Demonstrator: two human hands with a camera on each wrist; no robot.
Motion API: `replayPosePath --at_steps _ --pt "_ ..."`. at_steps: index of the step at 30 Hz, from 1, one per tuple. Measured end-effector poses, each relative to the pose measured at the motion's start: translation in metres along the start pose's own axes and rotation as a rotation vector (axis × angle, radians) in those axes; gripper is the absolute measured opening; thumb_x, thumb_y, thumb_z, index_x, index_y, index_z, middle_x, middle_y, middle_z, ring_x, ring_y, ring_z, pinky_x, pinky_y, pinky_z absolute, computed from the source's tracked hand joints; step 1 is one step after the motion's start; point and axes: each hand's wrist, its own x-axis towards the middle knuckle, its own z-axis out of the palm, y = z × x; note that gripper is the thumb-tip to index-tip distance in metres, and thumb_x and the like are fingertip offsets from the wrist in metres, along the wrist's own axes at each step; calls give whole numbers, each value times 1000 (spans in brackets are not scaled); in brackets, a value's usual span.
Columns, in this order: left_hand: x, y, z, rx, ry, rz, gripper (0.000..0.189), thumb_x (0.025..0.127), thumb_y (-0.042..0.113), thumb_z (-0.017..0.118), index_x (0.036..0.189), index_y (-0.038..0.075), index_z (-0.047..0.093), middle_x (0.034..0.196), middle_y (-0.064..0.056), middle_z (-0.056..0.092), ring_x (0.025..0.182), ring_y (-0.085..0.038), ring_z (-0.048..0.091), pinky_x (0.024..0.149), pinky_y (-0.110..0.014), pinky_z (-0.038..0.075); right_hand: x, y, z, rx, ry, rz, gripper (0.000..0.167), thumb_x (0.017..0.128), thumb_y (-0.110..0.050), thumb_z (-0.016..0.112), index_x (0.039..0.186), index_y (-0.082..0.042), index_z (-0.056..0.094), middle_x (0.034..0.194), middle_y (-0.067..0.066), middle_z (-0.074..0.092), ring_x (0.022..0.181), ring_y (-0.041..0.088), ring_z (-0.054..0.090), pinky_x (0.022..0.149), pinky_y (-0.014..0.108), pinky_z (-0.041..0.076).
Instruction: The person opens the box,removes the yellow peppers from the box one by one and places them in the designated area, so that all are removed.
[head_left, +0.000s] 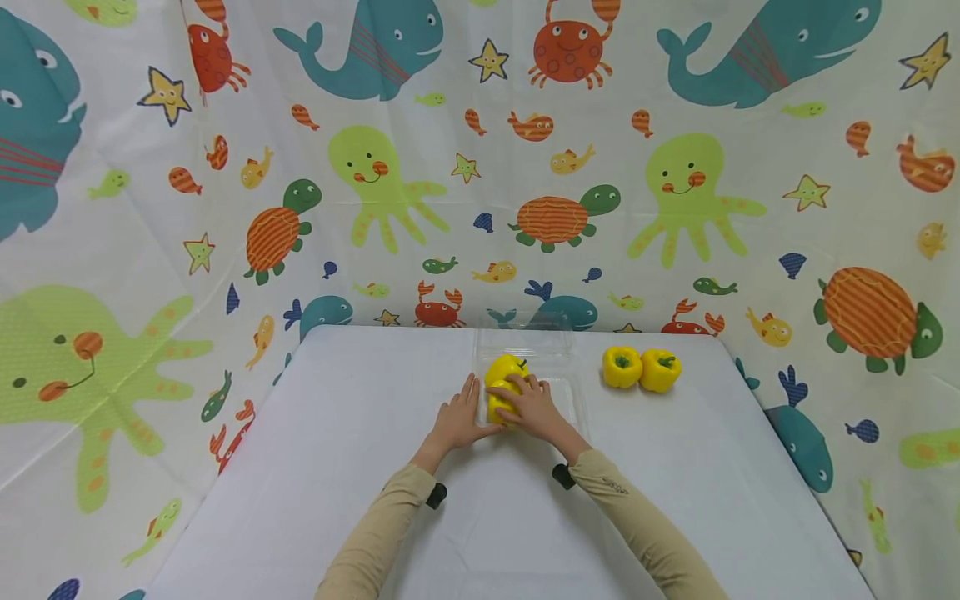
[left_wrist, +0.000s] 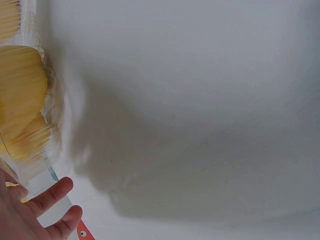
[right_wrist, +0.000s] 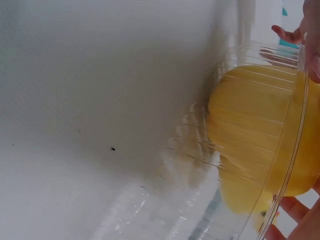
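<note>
A clear plastic container with its lid folded back stands in the middle of the table. Two yellow bell peppers lie along its left side, a rear one and a front one. My right hand grips the front pepper from above, fingers bent over it. Along the container's left wall my left hand rests with fingers extended, its thumb reaching across the front edge. Through the ribbed wall the pepper shows in the right wrist view. Fingers of the left hand appear beside the container in the left wrist view.
Two more yellow bell peppers, one touching the other, stand on the table to the right of the container. A white cover lies over the table. Behind it hangs a curtain printed with sea animals.
</note>
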Motion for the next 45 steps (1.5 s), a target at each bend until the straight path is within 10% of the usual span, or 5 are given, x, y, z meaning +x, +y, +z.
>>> replayPosePath --at_steps 45 --pt "-1 2 0 -23 43 4 107 70 71 52 141 0 18 150 -14 15 111 -34 48 82 -48 43 -6 9 -22 76 143 -63 44 86 -41 53 128 -30 47 131 10 40 108 29 39 84 45 31"
